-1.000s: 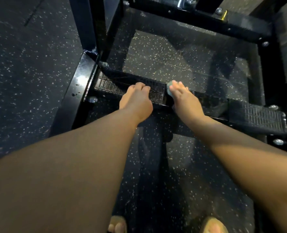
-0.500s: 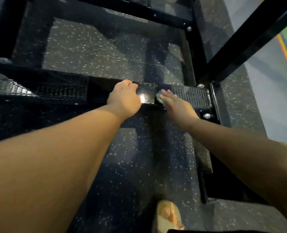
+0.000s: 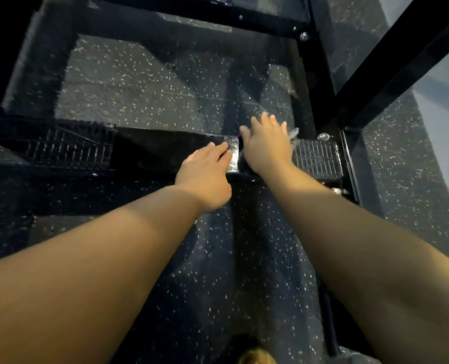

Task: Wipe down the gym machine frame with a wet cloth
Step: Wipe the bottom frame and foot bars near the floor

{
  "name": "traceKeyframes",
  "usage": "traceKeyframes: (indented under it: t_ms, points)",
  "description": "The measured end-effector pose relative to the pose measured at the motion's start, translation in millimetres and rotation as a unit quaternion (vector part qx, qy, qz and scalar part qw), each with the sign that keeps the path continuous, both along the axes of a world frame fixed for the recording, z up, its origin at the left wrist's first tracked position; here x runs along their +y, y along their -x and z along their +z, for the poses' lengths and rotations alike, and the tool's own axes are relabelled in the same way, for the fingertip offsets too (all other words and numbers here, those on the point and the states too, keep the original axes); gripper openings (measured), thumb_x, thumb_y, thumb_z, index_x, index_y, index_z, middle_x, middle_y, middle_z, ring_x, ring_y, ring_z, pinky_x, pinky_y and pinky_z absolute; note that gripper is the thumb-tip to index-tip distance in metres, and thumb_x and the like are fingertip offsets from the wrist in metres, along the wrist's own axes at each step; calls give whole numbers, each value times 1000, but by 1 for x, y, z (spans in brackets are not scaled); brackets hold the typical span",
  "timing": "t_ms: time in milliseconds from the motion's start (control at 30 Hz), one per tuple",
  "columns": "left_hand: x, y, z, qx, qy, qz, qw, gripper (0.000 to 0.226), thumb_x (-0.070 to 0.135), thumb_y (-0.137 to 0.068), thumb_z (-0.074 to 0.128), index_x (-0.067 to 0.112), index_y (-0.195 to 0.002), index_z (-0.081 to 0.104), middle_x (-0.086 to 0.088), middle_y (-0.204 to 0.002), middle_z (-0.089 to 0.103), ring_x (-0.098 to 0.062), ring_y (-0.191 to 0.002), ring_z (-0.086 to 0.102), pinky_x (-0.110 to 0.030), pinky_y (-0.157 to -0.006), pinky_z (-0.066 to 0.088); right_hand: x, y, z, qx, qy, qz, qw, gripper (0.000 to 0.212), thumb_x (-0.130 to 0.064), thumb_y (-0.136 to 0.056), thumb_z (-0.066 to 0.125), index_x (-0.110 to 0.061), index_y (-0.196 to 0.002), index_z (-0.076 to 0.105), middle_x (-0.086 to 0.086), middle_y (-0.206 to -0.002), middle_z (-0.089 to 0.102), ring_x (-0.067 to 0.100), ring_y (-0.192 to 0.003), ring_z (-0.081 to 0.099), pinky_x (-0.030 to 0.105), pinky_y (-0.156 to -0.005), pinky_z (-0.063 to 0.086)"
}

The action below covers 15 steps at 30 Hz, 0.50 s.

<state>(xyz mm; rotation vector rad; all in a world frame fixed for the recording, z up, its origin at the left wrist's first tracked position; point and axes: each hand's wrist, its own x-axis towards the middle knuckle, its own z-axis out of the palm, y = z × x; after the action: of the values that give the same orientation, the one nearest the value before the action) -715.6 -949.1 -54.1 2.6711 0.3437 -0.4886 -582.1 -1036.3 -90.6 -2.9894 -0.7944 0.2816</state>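
A black gym machine frame [image 3: 165, 151] lies low across the floor, its cross beam running left to right. My right hand [image 3: 266, 145] lies flat on the beam with fingers spread, pressing a pale cloth [image 3: 293, 134] whose fringe shows past the fingers on the right. My left hand [image 3: 205, 169] rests flat on the glossy beam just to the left, fingers straight, holding nothing. Ribbed black tread plates [image 3: 316, 160] sit on the beam to the right of my hands and at the far left [image 3: 68, 145].
Dark speckled rubber flooring [image 3: 165, 82] surrounds the frame. A black upright bar [image 3: 391, 64] slants up at the right, and a rear beam [image 3: 218, 11] crosses the top. Bolts [image 3: 323, 137] stud the right corner. A foot [image 3: 255, 357] shows at the bottom edge.
My right hand has slid forward and right along the beam with the cloth, fingers now spread. My left hand has uncurled and lies flat beside it. The view shifted right.
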Motion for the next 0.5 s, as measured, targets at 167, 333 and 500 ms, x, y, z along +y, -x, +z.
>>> traceKeyframes:
  t_ms: [167,333,500]
  points:
    - [9,-7,11,2,16,16,1000,65,24,-94,43,20,-151,14,5,-159,6,-16,-146,4,-34,-116,11,-35,55,3,-26,-29,98,994,63,-42,-101,34,-5,-150,20,12,-158,13,26,-146,11,37,-118,11]
    - [3,-5,8,12,-6,14,1000,66,22,-92,45,18,-151,14,3,-159,7,-19,-145,7,-36,-115,16,-20,25,1,-11,-20,70,997,59,-45,-101,27,-13,-151,21,7,-159,15,24,-146,11,38,-118,8]
    - [-4,-11,10,22,-6,45,999,65,20,-92,45,15,-150,17,-1,-157,11,-22,-143,12,-36,-116,18,-16,25,5,-2,-10,37,999,58,-44,-102,26,-14,-151,18,12,-159,9,27,-147,7,40,-119,4]
